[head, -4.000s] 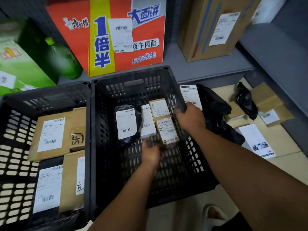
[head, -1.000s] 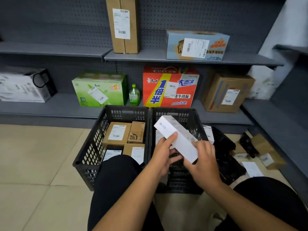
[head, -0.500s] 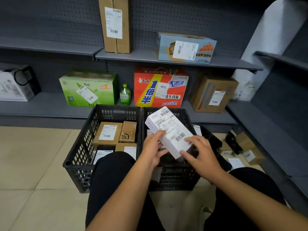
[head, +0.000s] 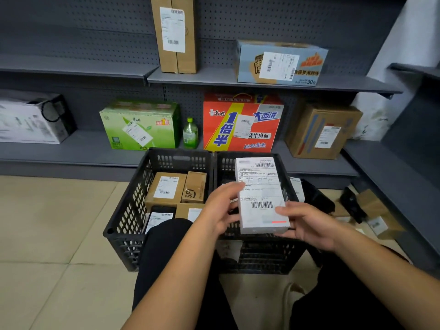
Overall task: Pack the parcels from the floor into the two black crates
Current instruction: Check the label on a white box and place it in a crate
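The white box [head: 260, 196] is up over the right crate [head: 262, 258]. The left hand [head: 221, 208] holds its 9 o'clock side, the right hand [head: 309, 225] its 5 o'clock corner, fingers loosely bent. It might slip and fall crooked

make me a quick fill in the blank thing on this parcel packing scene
1. The left hand and right hand hold one box whose colour is ____.
2. Of the left crate and right crate, the box is held over the ____ one.
3. The lone bottle on the shelving is coloured ____.

Missing words: white; right; green
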`<state>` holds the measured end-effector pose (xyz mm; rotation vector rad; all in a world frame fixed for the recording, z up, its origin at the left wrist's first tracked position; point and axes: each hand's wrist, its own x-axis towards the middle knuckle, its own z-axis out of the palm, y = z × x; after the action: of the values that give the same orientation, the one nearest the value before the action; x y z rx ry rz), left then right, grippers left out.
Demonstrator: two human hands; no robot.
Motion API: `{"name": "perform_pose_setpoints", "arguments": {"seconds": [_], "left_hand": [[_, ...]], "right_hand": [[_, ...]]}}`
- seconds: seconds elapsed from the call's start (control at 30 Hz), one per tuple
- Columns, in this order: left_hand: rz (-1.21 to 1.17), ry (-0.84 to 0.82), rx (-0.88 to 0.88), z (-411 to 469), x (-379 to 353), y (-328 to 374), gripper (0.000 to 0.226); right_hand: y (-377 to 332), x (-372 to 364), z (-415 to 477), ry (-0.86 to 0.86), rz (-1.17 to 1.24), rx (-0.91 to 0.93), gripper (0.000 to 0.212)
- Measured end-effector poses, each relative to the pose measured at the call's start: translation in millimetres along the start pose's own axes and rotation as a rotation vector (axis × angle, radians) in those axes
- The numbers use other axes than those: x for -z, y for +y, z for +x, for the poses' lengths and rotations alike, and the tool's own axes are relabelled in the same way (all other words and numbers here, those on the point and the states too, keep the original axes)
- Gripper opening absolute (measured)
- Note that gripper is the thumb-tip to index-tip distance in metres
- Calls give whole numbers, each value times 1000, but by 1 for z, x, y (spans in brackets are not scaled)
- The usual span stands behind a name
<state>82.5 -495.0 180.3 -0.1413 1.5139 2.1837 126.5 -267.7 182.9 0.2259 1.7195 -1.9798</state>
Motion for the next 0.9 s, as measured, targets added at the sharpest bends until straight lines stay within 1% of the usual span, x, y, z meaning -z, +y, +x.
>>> {"name": "perform_pose_setpoints", "arguments": {"seconds": [0.07,0.1,0.17,0.2,0.27,0.3,0.33,0.4,0.43,0.5,0.57,0.6,0.63,0.67,0.7,0.73,0.8,0.83,0.87,0.9], "left_hand": [[111,68,10,4,6,12,40],[167,115,-19,6,10,19,48],[315,197,-137,7,22,34,62],[415,195,-190,6,28,41,63],[605,124,-219,2,41,52,64],[696,106,-215,0,49,56,70],[797,123,-217,0,58,59,81],[955,204,-220,3,77,66,97],[991,240,-209,6,88,69,100],[1007,287,-190,10,112,70,99],[955,318,-200,18,137,64,93],[912,345,-200,24,149,59,91],[857,373,-190,30,161,52,89],[788,395,-164,39,173,45,86],[709,414,-127,48,184,37,83],[639,439,-83,59,196,27,78],[575,527,-8,81,217,7,68],[575,577,7,93,227,-3,64],[589,623,4,105,237,-12,61],[624,667,-7,118,247,-19,60]], "right_hand": [[2,-5,13,-12,51,-7,65],[2,-11,22,1,78,2,64],[-2,-28,45,74,118,26,64],[-6,-40,57,114,136,43,62],[-13,-66,81,134,189,75,49],[-16,-78,92,118,216,85,40],[-18,-90,103,96,238,84,34],[-22,-112,122,38,266,61,31],[-23,-123,131,8,260,55,31],[-23,-141,150,-10,224,51,33],[-22,-154,171,19,181,27,45],[-20,-159,183,16,129,9,49],[-18,-163,193,0,38,-8,47],[-15,-165,204,-3,-92,-9,41],[-9,-166,216,30,-239,3,34],[-1,-163,229,100,-399,24,32],[19,-146,257,317,-726,51,45],[29,-136,270,408,-855,52,55],[39,-127,282,439,-947,28,67],[51,-118,292,417,-1012,-13,79]]}}
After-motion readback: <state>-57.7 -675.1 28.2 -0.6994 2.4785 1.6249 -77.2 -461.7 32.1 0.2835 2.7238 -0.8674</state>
